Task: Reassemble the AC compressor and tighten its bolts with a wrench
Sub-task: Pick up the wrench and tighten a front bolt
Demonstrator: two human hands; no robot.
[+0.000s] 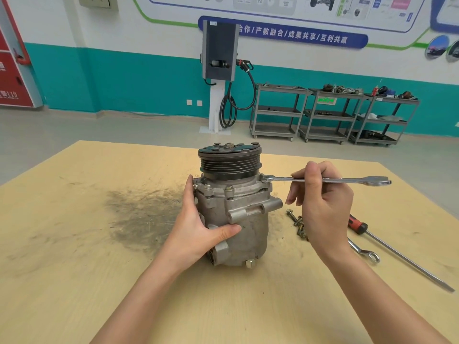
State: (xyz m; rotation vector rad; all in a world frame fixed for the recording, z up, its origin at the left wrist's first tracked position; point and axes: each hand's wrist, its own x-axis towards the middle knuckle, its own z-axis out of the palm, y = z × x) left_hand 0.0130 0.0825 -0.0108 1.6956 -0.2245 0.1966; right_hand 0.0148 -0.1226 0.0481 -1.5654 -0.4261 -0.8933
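Note:
The grey AC compressor [246, 219] stands upright on the wooden table [74, 244], its black ribbed pulley [229, 161] on top. My left hand [198, 227] grips the compressor body from the left, thumb across its front. My right hand [323, 199] holds a silver combination wrench [347, 180] by the shaft. The wrench lies level, its ring end set on a bolt at the right of the upper flange [265, 179]. Two more flange bolts [229, 188] show at the front.
Several loose bolts [298, 223] lie just right of the compressor, partly behind my right hand. A second wrench [365, 252] and a long red-handled screwdriver [397, 254] lie further right. A dark smudge [144, 214] marks the table's left middle. Shelving carts stand by the far wall.

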